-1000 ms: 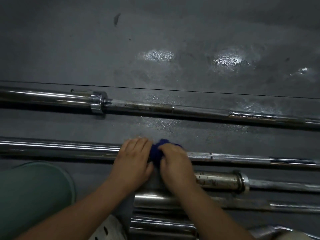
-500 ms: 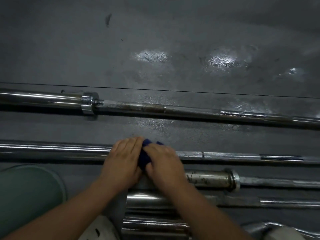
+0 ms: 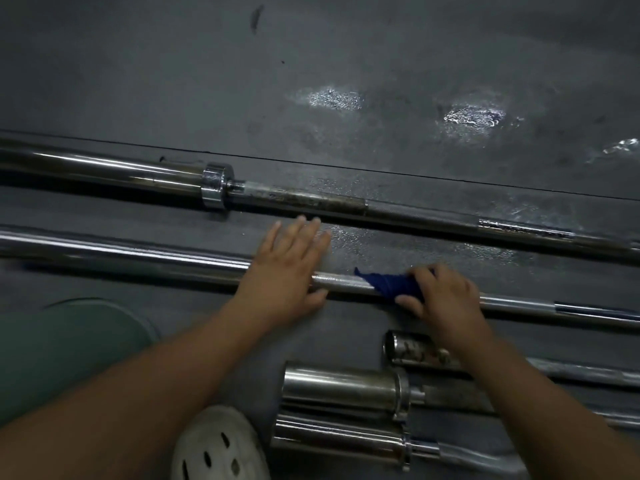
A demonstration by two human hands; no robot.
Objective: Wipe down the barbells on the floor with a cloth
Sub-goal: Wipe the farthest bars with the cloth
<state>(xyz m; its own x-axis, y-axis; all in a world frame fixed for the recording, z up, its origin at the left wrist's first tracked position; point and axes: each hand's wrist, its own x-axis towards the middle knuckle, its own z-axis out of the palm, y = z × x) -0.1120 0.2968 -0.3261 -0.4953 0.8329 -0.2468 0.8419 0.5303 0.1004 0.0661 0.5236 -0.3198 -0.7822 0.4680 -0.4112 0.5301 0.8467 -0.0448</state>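
Note:
Several chrome barbells lie side by side on the dark floor. On the second barbell (image 3: 138, 256) my right hand (image 3: 445, 294) grips a dark blue cloth (image 3: 388, 284) wrapped round the shaft. My left hand (image 3: 285, 271) rests flat on the same shaft a little to the left of the cloth, fingers straight and pointing away from me. The farthest barbell (image 3: 311, 199), with a rusty patch beside its collar, lies just beyond my left fingertips.
Three more barbell sleeves (image 3: 339, 382) lie near me at the lower right, one of them rusty (image 3: 412, 348). A green-clad knee (image 3: 52, 355) fills the lower left, and a white perforated shoe (image 3: 214, 445) sits at the bottom. Floor seam (image 3: 381, 169) runs behind the bars.
My two hands were together on the cloth; now they are apart. The right hand has slid the cloth rightward along the shaft, and the left hand lies flat on the bar.

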